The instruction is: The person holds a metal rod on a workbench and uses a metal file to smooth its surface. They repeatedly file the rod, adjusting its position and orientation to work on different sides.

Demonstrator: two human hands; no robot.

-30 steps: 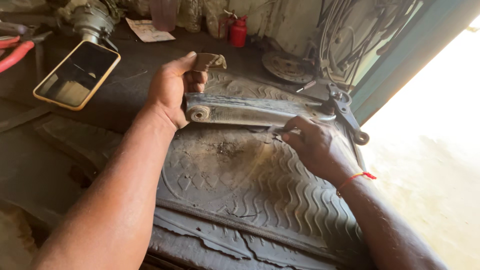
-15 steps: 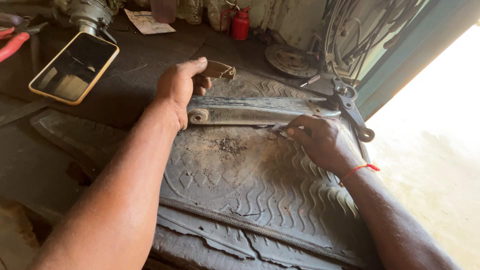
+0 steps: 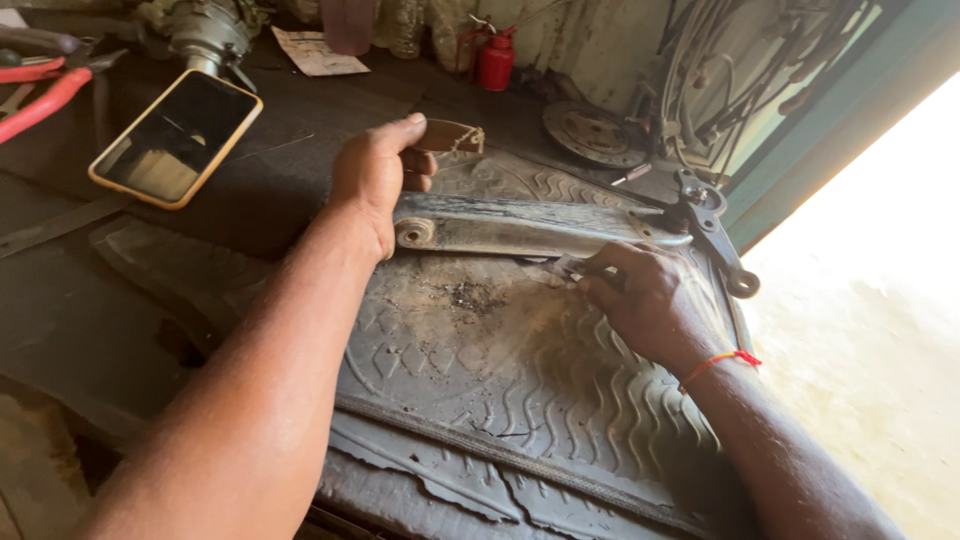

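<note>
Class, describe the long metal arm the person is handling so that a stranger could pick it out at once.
Start at the ribbed black rubber mat covering the workbench. Across its far end lies the long grey metal arm, between the left hand and the right hand. Unlike the dark black lever beside it, it is pale, flat and ends in a round eye.

A metal arm (image 3: 520, 225) lies across the far part of the rubber mat (image 3: 470, 370) — left hand (image 3: 375, 175) at its left end, right hand (image 3: 640, 300) near its right end. Far left lies a phone (image 3: 175, 138); pliers (image 3: 45, 90) lie beyond it — an oil can (image 3: 495, 58) stands far behind.
</note>
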